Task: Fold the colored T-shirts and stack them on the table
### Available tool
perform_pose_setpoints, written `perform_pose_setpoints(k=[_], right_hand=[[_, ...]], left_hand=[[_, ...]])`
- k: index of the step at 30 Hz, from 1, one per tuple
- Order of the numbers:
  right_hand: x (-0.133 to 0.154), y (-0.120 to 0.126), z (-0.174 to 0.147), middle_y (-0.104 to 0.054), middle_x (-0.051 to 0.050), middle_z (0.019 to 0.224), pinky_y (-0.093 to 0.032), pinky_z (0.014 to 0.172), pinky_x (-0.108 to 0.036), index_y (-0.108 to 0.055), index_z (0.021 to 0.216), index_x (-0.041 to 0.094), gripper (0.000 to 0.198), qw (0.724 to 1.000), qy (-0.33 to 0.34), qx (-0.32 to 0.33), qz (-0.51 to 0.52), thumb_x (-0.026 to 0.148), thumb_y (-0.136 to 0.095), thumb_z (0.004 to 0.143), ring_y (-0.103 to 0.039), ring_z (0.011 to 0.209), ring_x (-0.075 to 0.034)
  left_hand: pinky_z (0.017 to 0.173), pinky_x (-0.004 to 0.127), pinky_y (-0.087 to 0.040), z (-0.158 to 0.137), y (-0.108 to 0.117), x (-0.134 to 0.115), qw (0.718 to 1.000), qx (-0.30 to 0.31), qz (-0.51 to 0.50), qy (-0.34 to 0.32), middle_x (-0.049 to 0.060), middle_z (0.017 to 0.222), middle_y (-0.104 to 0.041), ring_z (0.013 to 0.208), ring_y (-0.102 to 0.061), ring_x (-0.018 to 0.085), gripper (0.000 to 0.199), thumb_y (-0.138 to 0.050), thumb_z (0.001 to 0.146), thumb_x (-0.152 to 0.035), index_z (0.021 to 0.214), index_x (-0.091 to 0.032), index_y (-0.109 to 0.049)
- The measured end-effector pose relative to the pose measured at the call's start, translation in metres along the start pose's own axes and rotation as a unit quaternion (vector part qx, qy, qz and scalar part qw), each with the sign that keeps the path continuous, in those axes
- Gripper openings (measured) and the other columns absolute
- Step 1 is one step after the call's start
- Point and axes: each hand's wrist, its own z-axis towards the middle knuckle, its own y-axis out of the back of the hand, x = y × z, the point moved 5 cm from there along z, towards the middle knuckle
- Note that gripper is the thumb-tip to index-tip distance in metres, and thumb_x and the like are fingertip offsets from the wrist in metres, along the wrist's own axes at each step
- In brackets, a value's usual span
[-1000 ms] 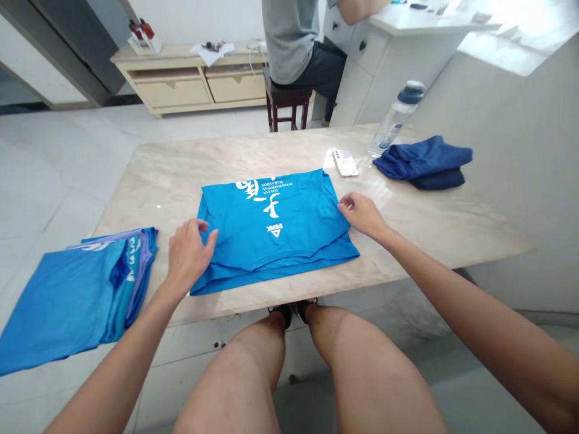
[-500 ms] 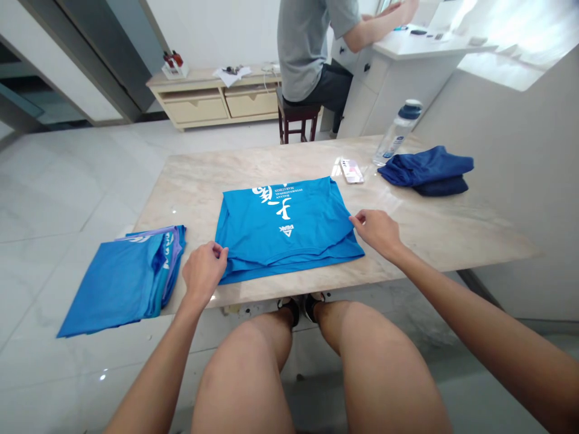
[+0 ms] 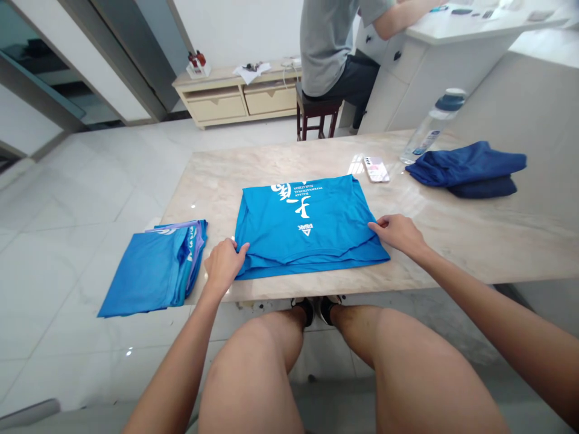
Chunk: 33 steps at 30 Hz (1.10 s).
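A bright blue T-shirt (image 3: 275,223) with white printing lies folded into a rough rectangle on the marble-patterned table (image 3: 425,253). Its neckline edge faces me. My left hand (image 3: 225,264) pinches the shirt's near left corner between thumb and fingers. At the right edge, my right hand (image 3: 400,233) holds the fabric in a similar pinch. To the left, a stack of folded shirts (image 3: 147,265), blue with a purple layer, overhangs the table's left corner.
Toward the back right are a phone (image 3: 376,170), a clear water bottle (image 3: 427,132) with a blue cap, and a crumpled dark blue garment (image 3: 465,169). Beyond the table, a person in a grey shirt (image 3: 323,51) sits on a dark stool (image 3: 316,107). A low cabinet (image 3: 217,108) stands by the wall.
The view has shifted left, so everything appears farther right. Both hands keep their pinch on the T-shirt, which looks much the same.
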Motion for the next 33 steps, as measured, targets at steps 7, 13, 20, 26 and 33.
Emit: perform_pose_setpoints(k=[7, 13, 20, 26, 33], right_hand=[[0.018, 0.023, -0.009, -0.081, -0.012, 0.085, -0.064, 0.074, -0.034, -0.076, 0.082, 0.018, 0.022, 0.978, -0.039, 0.004, 0.204, 0.035, -0.074, 0.097, -0.080, 0.087, -0.028], [0.015, -0.013, -0.024, -0.080, -0.010, 0.081, -0.072, 0.062, -0.031, -0.071, 0.095, 0.012, 0.009, 0.826, -0.214, 0.106, 0.510, 0.016, -0.078, 0.097, -0.081, 0.074, -0.022], [0.001, -0.008, -0.037, -0.080, -0.012, 0.080, -0.074, 0.071, -0.029, -0.070, 0.095, 0.012, 0.012, 0.804, -0.197, 0.119, 0.549, 0.012, -0.083, 0.096, -0.084, 0.075, -0.024], [-0.015, -0.012, -0.068, -0.081, -0.013, 0.081, -0.072, 0.072, -0.028, -0.069, 0.094, 0.012, 0.013, 0.817, -0.204, 0.153, 0.517, 0.008, -0.081, 0.095, -0.083, 0.076, -0.023], [-0.024, 0.005, -0.045, -0.083, -0.015, 0.101, -0.066, 0.096, -0.051, -0.068, 0.131, 0.016, 0.032, 0.989, 0.061, -0.044, 0.127, 0.032, -0.064, 0.103, -0.082, 0.096, -0.033]], left_hand=[[0.094, 0.040, -0.056, 0.007, 0.012, 0.001, 0.976, -0.019, -0.217, -0.001, 0.011, 0.097, -0.080, 0.107, -0.076, 0.034, 0.021, -0.070, 0.092, -0.044, 0.091, -0.023, -0.069], [0.071, 0.036, -0.064, 0.018, -0.019, -0.006, 0.880, 0.085, -0.461, 0.079, 0.006, 0.077, -0.076, 0.073, -0.074, 0.024, 0.038, -0.090, 0.079, -0.045, 0.091, -0.015, -0.070], [0.078, 0.034, -0.068, 0.016, -0.012, -0.003, 0.779, 0.123, -0.607, 0.102, 0.007, 0.094, -0.081, 0.079, -0.077, 0.019, 0.020, -0.082, 0.091, -0.024, 0.106, -0.015, -0.073], [0.074, 0.029, -0.067, -0.008, -0.016, 0.005, 0.779, 0.132, -0.595, 0.148, 0.003, 0.087, -0.077, 0.066, -0.072, 0.013, 0.014, -0.072, 0.098, -0.014, 0.111, -0.016, -0.065], [0.106, 0.060, -0.059, -0.008, 0.010, -0.002, 0.984, -0.071, -0.130, -0.100, 0.025, 0.138, -0.071, 0.127, -0.070, 0.043, 0.054, -0.065, 0.101, -0.044, 0.146, -0.015, -0.059]])
